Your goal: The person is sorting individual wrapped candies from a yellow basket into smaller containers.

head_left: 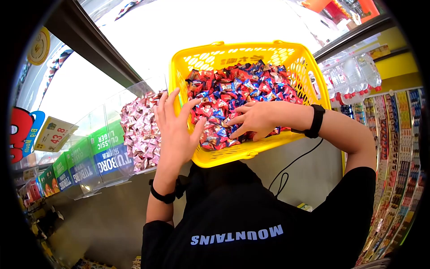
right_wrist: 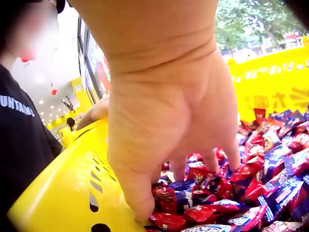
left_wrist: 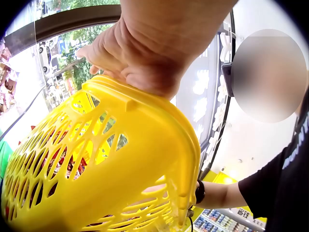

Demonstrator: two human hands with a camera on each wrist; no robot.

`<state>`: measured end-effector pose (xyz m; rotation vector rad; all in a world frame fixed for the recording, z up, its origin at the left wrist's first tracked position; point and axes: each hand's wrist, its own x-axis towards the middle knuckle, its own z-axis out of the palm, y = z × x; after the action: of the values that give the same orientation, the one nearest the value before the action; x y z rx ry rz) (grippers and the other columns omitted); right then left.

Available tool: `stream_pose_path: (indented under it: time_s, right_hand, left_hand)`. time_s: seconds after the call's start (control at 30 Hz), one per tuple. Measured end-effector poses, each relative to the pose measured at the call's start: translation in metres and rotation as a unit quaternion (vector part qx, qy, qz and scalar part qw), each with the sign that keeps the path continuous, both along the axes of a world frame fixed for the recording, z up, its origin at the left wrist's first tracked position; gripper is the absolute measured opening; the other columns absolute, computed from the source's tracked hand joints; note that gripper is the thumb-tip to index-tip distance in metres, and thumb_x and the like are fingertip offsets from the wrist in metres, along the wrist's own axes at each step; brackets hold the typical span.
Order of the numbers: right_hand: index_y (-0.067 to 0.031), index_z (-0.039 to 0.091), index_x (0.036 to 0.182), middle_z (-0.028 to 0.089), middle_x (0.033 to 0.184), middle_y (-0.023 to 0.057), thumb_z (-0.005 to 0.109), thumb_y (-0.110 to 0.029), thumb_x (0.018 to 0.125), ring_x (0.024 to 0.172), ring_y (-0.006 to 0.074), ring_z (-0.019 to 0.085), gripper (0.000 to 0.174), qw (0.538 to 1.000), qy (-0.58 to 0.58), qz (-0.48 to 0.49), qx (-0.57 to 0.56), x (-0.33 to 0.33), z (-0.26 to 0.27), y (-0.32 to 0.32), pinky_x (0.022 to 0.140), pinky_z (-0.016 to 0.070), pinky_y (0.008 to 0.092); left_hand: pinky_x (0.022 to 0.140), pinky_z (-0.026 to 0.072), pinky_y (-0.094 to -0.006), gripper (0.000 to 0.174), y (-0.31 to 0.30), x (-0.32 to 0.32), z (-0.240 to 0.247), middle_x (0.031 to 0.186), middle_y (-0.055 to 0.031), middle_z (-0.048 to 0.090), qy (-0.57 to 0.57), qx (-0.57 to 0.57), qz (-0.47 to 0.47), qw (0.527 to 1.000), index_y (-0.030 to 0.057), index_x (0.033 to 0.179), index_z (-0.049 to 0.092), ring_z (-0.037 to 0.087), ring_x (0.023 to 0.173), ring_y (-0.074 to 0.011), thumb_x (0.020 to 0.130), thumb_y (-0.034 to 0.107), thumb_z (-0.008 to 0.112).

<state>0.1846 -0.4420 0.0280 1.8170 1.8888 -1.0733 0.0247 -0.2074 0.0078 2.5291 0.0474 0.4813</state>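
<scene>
A yellow plastic basket (head_left: 313,76) with cut-out walls holds a heap of candies (head_left: 251,87) in red and blue wrappers. My left hand (head_left: 177,127) is at the basket's left rim, fingers spread and pointing away from me. In the left wrist view that hand (left_wrist: 145,63) lies over the yellow rim (left_wrist: 145,96). Inside the basket, my right hand (head_left: 264,119) reaches down with spread fingers onto the near part of the heap. The right wrist view has its fingertips (right_wrist: 234,162) at the wrapped candies (right_wrist: 270,169), with the thumb beside the basket wall.
Left of the basket, pink-wrapped candies (head_left: 141,130) fill a clear bin beside green and blue beer boxes (head_left: 107,148). Water bottles (head_left: 354,74) stand at the right, above shelves of packaged goods (head_left: 389,148). A black cable (head_left: 298,157) hangs below the basket.
</scene>
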Motion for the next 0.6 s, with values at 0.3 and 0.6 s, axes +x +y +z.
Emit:
stream_pose_path:
  time_s: [0.3,0.6]
  right_hand:
    - [-0.0374,0.065,0.151,0.041,0.172,0.0056,0.079,-0.039,0.091,0.159,0.0386,0.034,0.062,0.998,0.027,-0.012,-0.053,0.01,0.006,-0.002,0.128,0.031,0.0619]
    - [-0.0306,0.069,0.145,0.048,0.166,0.0137,0.079,-0.033,0.09,0.157,0.0368,0.04,0.056,0.999,-0.011,-0.051,-0.012,0.005,0.017,0.025,0.125,0.0366,0.0565]
  left_hand:
    - [0.127,0.0211,-0.0658,0.044,0.002,-0.001,-0.005,0.159,-0.02,0.044,-0.014,-0.006,-0.006,1.0,0.0202,0.136,0.07,0.03,0.155,-0.0471,0.093,0.024,0.08]
    - [0.127,0.0213,-0.0646,0.041,0.001,0.001,-0.006,0.158,-0.0216,0.045,-0.014,0.011,-0.003,1.0,0.0188,0.136,0.07,0.032,0.154,-0.0472,0.096,0.018,0.074]
